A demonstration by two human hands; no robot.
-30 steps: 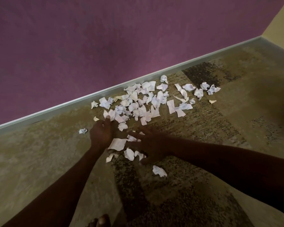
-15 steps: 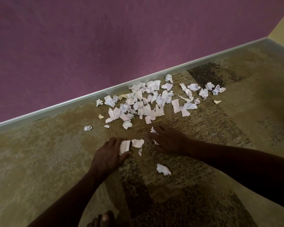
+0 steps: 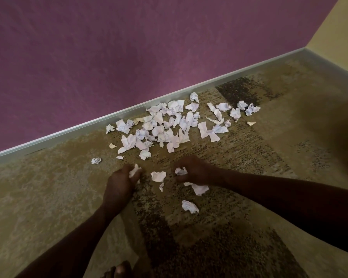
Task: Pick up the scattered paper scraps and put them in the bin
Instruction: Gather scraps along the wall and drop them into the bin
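Carpet (image 3: 48,197), brown/tan patterned, fills the lower frame; purple wall (image 3: 109,47) w/ pale skirting (image 3: 68,133) runs diagonally across the upper half. No bin in view.

Scraps: main pile (image 3: 169,125) sits centre frame, just below the skirting, pcs overlapping. Outliers: one crumpled scrap (image 3: 96,160) left of pile, well apart; flat scrap (image 3: 158,176) between the hands; small bit (image 3: 161,186) just below it; larger scrap (image 3: 199,189) under the right wrist; crumpled ball (image 3: 189,206) lower centre.

Left hand (image 3: 121,181): fingers curled round a white scrap (image 3: 133,171), which shows above the knuckles. Right hand (image 3: 193,169): fingers curled round a crumpled scrap (image 3: 180,171), close to the carpet.

Judgement: both hands work the near edge first, approx. side by side, so strays get gathered before reaching for the pile. Fists stay low, prob. to add more pcs per trip. Task early: most scraps not yet collected. Risk: thin flat pcs may slip from a full fist.
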